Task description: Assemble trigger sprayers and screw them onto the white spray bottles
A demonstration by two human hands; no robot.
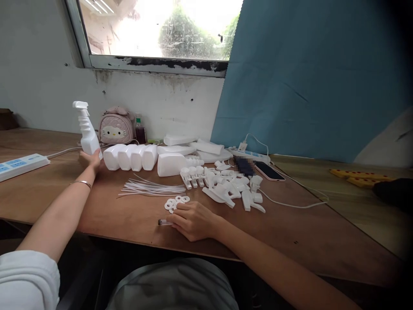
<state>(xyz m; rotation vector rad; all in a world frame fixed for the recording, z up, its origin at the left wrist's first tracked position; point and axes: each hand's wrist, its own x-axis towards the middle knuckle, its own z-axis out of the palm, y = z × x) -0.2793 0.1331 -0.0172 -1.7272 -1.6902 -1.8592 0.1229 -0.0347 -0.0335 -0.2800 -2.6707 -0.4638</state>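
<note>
Across the table (pixel 106 215), piles white bottles (pixel 209 147) near the far edge and lines up 4 (pixel 137 157) on their sides, bases toward the near edge. Sets a pink bag (pixel 116 129) at the far edge, bearing a Hello Kitty-style face. Shows an assembled white spray bottle (pixel 89 134) toward the far-left corner, nearly upright; closes the left hand (pixel 91 159) around its lower end, fingers partly hidden. Curls the right hand (pixel 195 220) by the near edge, fingers bent and close together. Heaps white trigger heads (pixel 226 185) beyond, toward the right edge. Bunches thin white tubes (pixel 151 187) left of those. Scatters flat white rings (pixel 172 202) beside the right fingers. Shows a small clear piece (pixel 165 222), dark-ended, at the fingertips; cannot tell whether pinched.
</note>
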